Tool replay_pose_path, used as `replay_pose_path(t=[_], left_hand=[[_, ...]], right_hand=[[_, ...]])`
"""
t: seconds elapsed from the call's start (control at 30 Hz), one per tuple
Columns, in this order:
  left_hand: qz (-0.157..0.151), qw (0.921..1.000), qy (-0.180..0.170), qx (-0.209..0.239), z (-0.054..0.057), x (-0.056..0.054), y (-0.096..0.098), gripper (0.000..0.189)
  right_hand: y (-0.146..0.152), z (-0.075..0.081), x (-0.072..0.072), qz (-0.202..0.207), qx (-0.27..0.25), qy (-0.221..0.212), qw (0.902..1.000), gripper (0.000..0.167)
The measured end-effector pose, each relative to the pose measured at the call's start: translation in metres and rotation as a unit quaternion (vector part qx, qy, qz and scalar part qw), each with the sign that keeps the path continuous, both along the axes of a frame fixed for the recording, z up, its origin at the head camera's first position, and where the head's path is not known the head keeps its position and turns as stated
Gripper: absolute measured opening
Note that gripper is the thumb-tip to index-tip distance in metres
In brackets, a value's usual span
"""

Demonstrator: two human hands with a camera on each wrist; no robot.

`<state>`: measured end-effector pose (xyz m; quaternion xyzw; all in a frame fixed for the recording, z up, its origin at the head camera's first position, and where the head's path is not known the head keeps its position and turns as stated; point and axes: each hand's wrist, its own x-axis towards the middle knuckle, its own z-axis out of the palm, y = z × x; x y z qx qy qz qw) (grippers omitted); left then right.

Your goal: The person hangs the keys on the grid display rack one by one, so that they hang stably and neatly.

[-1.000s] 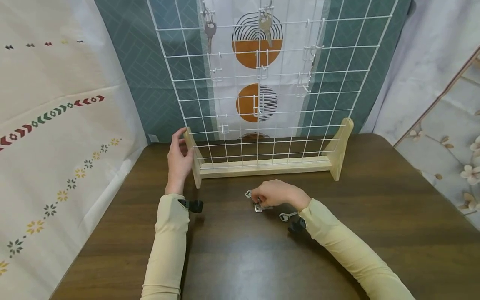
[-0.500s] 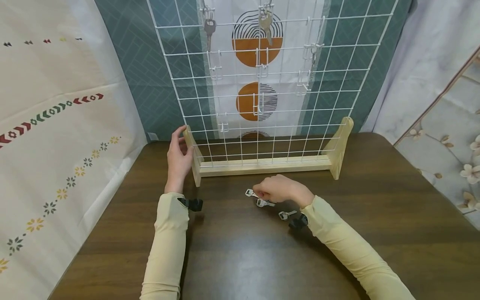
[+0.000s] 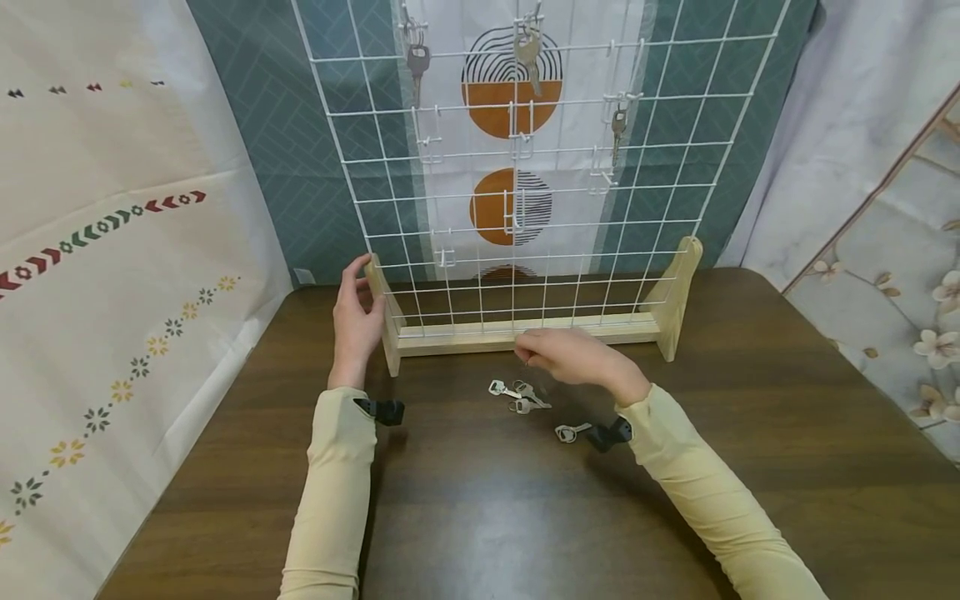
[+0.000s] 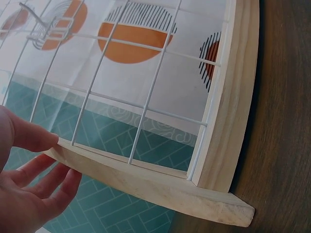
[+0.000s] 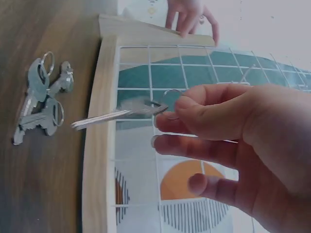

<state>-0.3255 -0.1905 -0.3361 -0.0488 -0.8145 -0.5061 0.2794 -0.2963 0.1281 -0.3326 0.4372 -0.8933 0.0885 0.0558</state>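
With our right hand (image 3: 573, 356) we are pinching a key ring (image 5: 168, 91) between closed fingers (image 5: 199, 116), its key (image 5: 114, 116) hanging lengthwise below them over the tabletop (image 3: 450, 483), just nearer than the wire grid (image 3: 513, 286), while our left hand (image 3: 356, 321) is gripping the left wooden upright (image 4: 155, 187).

A silver key (image 5: 116, 114) is held by its ring (image 5: 172, 90); four other keys (image 3: 522, 406) are scattered on the table (image 3: 465, 483), nearer than the wire rack (image 3: 513, 285).

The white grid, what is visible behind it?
Behind the white grid: a white panel with partly orange circles, between green areas. Parts behind the hanging keys are covered.
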Motion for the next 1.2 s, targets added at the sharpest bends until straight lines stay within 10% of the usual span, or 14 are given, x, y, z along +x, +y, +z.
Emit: replay_pose_path(t=[0.37,0.93,1.2], left_hand=[[0.007,0.9999,0.008,0.004,0.001,-0.001,0.000,0.062],[0.001,1.0000,0.002,0.006,-0.001,-0.001,0.002,0.062],[0.001,1.0000,0.008,0.006,-0.001,-0.001,0.000,0.061]], right_hand=[[0.001,0.033,-0.006,-0.007,-0.039,0.046,0.9982,0.008],[-0.032,0.178,0.011,0.064,0.081,0.162,0.9814,0.006],[-0.056,0.222,0.007,0.035,0.010,0.143,0.9890,0.011]])
